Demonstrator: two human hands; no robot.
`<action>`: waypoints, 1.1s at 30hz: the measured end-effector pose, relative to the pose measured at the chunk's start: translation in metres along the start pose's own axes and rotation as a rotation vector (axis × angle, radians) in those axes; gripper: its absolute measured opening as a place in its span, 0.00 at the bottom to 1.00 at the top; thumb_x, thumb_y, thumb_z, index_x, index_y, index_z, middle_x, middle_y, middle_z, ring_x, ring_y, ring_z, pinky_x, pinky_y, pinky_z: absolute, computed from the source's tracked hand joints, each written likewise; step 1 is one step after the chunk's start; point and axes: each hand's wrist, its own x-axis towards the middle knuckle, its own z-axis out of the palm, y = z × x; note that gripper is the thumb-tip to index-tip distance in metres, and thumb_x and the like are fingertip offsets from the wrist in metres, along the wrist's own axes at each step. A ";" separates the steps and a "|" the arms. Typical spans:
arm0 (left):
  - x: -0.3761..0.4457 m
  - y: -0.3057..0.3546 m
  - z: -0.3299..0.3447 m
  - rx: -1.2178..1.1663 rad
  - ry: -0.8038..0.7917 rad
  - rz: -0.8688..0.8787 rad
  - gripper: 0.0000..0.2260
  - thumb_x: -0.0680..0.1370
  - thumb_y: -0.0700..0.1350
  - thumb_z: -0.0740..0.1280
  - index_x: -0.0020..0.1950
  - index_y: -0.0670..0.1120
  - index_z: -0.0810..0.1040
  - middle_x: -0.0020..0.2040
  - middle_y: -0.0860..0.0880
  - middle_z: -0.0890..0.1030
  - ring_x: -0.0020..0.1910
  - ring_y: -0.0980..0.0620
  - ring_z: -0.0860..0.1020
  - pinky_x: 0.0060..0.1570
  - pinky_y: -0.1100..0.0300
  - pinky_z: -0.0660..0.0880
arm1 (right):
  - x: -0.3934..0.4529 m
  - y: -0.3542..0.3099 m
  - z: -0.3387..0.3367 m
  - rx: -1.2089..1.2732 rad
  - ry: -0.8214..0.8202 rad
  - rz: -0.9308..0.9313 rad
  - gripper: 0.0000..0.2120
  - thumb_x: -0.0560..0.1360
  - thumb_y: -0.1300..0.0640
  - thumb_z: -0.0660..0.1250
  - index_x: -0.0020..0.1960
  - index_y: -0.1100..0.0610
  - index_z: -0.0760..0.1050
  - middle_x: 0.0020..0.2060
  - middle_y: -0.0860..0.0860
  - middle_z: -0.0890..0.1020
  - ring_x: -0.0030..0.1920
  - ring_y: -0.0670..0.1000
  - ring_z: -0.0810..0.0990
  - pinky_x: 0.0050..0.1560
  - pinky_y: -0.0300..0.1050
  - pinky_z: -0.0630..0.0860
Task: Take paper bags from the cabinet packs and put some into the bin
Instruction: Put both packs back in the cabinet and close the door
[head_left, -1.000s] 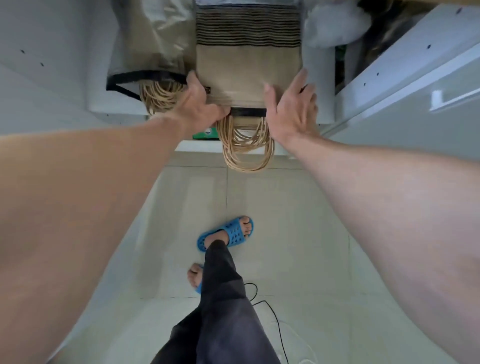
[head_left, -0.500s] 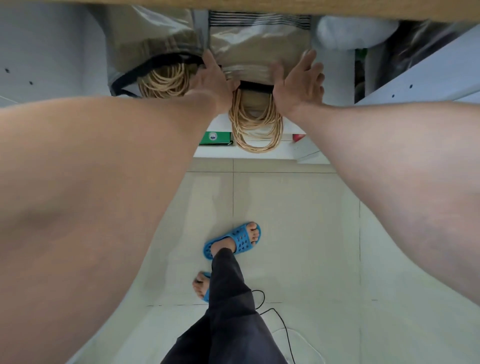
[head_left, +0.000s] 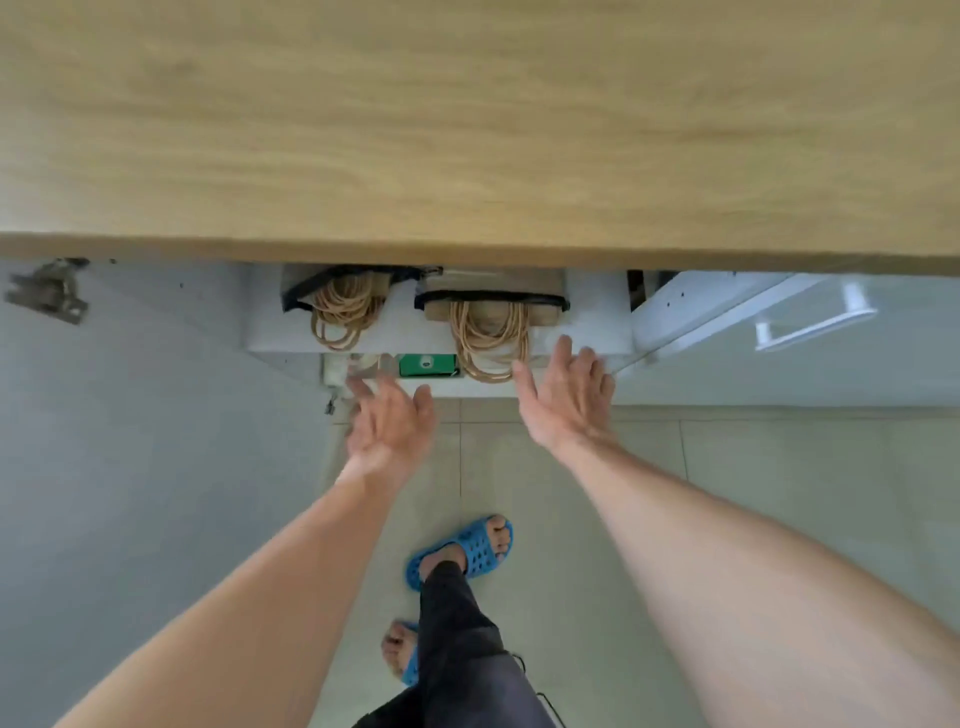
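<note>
Below the wooden counter (head_left: 467, 130), two packs of paper bags (head_left: 493, 304) on the cabinet shelf (head_left: 592, 332). Left hand (head_left: 389, 431) and right hand (head_left: 566, 400) spread, empty, just beneath.

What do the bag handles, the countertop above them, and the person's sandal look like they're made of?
Bag handles: tan twisted cord, probably paper twine, coiled in matte loops. Countertop: pale wood grain, smooth and matte; real wood or laminate, I can't tell. Sandal: blue moulded foam or rubber, punched with holes.
</note>
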 end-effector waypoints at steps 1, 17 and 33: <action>-0.019 -0.009 -0.005 -0.006 -0.010 0.000 0.24 0.82 0.54 0.55 0.75 0.45 0.57 0.76 0.38 0.54 0.68 0.35 0.67 0.63 0.42 0.68 | -0.021 -0.003 -0.005 0.001 -0.016 -0.010 0.34 0.81 0.37 0.49 0.77 0.61 0.55 0.68 0.64 0.67 0.66 0.63 0.67 0.65 0.57 0.63; -0.251 -0.196 -0.129 -0.070 0.552 -0.246 0.24 0.75 0.34 0.62 0.71 0.42 0.70 0.73 0.36 0.64 0.66 0.35 0.69 0.64 0.43 0.68 | -0.257 -0.194 -0.071 -0.110 -0.120 -0.821 0.31 0.82 0.40 0.48 0.80 0.54 0.51 0.79 0.57 0.58 0.75 0.57 0.61 0.73 0.57 0.59; -0.326 -0.352 -0.129 -0.309 0.699 -0.770 0.16 0.84 0.47 0.51 0.68 0.44 0.68 0.77 0.41 0.58 0.76 0.40 0.55 0.74 0.49 0.52 | -0.390 -0.296 0.004 -0.432 -0.139 -1.375 0.25 0.82 0.51 0.56 0.77 0.55 0.57 0.78 0.57 0.56 0.74 0.56 0.61 0.69 0.56 0.61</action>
